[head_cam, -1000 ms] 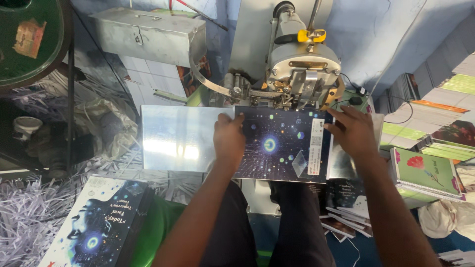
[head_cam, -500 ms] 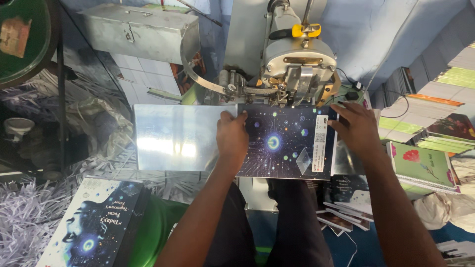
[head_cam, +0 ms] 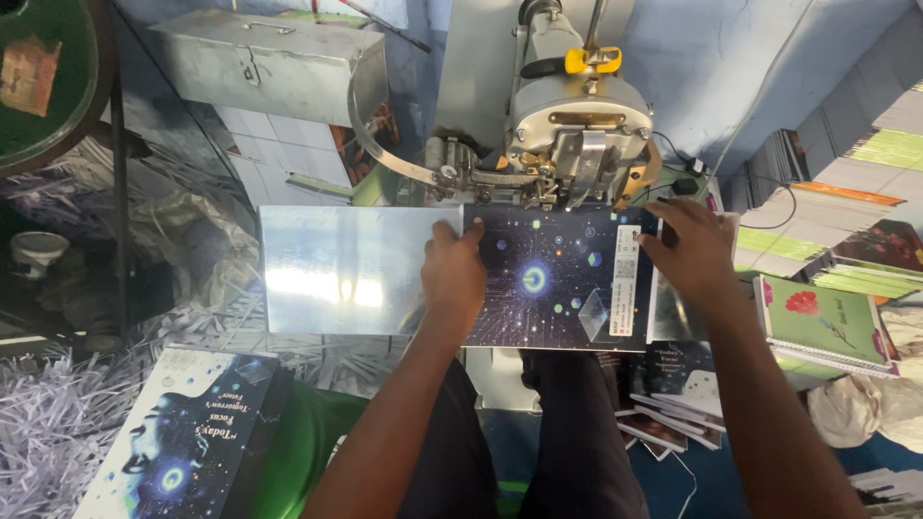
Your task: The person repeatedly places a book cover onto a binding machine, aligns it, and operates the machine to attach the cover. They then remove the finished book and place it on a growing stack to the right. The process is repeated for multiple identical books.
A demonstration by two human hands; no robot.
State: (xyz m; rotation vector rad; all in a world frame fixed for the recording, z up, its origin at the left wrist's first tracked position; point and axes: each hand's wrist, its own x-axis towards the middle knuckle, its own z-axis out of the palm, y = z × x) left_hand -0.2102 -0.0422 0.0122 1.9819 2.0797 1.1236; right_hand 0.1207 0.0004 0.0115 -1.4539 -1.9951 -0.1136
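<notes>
At frame centre, left hand [head_cam: 454,269] and right hand [head_cam: 694,252], both spread flat, pin the dark glossy notebook [head_cam: 558,279]: probably light, stiffish, slippery, so hold by its side edges.

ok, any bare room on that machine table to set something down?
Bare: the shiny metal plate left of the left hand. Crowded: the dark starry cover fills the middle under both hands; past the right hand, notebooks pile up. Shredded paper covers lower left.

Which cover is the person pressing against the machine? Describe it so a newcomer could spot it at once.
Find the grey metal machine at top centre. On the shiny plate below it lies a dark starry cover, pinned by the left hand and right hand. Unlike the stacked books at lower left, it lies flat under both hands, with a glowing ring at its centre.
</notes>
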